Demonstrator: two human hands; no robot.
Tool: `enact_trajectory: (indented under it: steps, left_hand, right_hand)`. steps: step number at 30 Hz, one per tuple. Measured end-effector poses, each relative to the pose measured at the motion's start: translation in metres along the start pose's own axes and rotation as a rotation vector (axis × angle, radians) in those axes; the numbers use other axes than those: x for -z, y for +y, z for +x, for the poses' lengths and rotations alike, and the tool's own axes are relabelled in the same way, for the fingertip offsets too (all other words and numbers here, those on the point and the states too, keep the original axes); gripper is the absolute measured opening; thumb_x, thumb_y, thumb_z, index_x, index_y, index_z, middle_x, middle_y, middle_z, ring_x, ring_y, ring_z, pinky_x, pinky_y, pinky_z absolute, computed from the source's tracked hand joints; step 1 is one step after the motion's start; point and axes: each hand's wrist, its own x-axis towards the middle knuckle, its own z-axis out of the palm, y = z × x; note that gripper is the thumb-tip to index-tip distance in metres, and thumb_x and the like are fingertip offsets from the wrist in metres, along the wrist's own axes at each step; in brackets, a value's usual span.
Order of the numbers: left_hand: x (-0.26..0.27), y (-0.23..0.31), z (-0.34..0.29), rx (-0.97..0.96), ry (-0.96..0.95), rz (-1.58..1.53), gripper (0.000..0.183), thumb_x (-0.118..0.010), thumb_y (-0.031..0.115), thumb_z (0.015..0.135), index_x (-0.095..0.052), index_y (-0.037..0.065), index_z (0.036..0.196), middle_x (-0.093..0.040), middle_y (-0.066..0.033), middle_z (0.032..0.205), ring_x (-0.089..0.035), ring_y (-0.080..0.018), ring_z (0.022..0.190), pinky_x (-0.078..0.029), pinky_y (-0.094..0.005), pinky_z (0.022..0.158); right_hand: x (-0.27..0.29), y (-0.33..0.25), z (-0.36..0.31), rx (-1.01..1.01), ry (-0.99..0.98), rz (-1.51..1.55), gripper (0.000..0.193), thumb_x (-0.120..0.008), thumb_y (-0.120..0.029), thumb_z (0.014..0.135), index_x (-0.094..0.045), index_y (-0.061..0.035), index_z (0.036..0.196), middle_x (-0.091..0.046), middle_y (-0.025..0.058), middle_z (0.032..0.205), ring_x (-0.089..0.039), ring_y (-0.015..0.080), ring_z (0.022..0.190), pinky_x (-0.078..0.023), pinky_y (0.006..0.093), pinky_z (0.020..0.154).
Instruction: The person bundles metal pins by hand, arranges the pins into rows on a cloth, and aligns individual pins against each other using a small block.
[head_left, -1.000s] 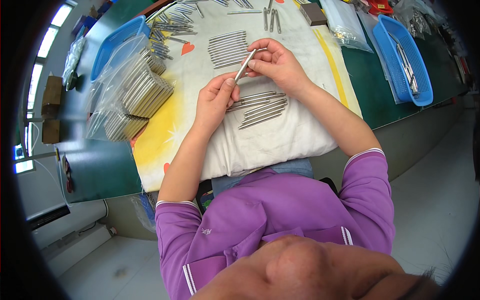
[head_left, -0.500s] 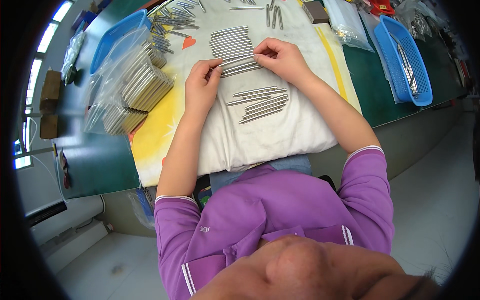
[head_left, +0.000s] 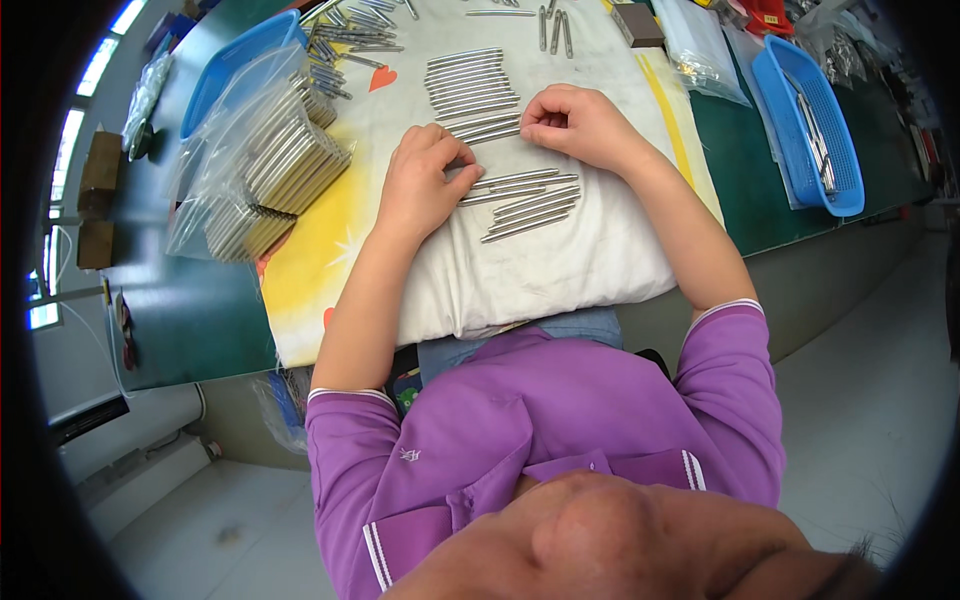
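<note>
A column of slim shiny metal rods (head_left: 470, 82) lies side by side on the white cloth, its nearest rods (head_left: 490, 128) slightly apart from the others. Closer to me is a looser group of similar rods (head_left: 530, 212). My left hand (head_left: 425, 180) hovers by the left ends of this looser group, thumb and forefinger parted with a gap between them. At the right ends of the column's nearest rods is my right hand (head_left: 580, 127), its fingers curled in to the thumb. Whether a rod end is between them is hidden.
Bagged rods (head_left: 290, 165) lie at the left, before a blue basket (head_left: 225, 75). Loose metal pieces (head_left: 350, 30) are heaped at the back. A dark block (head_left: 637, 25) sits at the far right of the cloth (head_left: 600, 270). Another blue basket (head_left: 848, 160) holds metal tools.
My left hand has left the column's left ends and come nearer me, to the looser group, its fingers parting. My right hand has shifted slightly right and nearer, around the column's right ends.
</note>
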Motion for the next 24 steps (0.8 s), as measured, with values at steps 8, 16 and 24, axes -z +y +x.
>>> enact_trajectory:
  steps: [8,16,24]
  left_hand:
    - [0.011,0.001,0.003,0.126,-0.034,-0.037,0.017,-0.078,0.013,0.073,-0.064,0.005,0.079,-0.059,-0.0065,0.084,-0.055,-0.0266,0.088,-0.047,-0.0366,0.079]
    - [0.008,0.001,-0.003,0.128,0.008,-0.043,0.017,-0.076,0.012,0.076,-0.065,0.004,0.086,-0.061,-0.0081,0.092,-0.056,-0.0275,0.094,-0.047,-0.0364,0.083]
    - [-0.004,-0.028,0.001,0.102,0.18,0.017,0.016,-0.07,0.007,0.08,-0.068,0.004,0.096,-0.063,-0.0091,0.096,-0.057,-0.0279,0.095,-0.047,-0.0368,0.084]
  right_hand:
    - [0.014,-0.008,-0.011,-0.052,-0.363,0.039,0.01,-0.073,-0.01,0.08,-0.068,-0.004,0.086,-0.061,0.0017,0.081,-0.057,0.01,0.072,-0.048,0.0248,0.068]
    - [-0.001,0.002,-0.005,0.101,-0.021,-0.192,0.011,-0.07,-0.016,0.084,-0.07,-0.0081,0.091,-0.065,0.0059,0.087,-0.062,0.0211,0.08,-0.05,0.0322,0.073]
    - [-0.022,0.023,0.01,0.151,0.215,-0.305,0.015,-0.068,-0.024,0.085,-0.072,-0.0127,0.094,-0.063,0.0033,0.093,-0.062,0.0231,0.09,-0.051,0.0351,0.078]
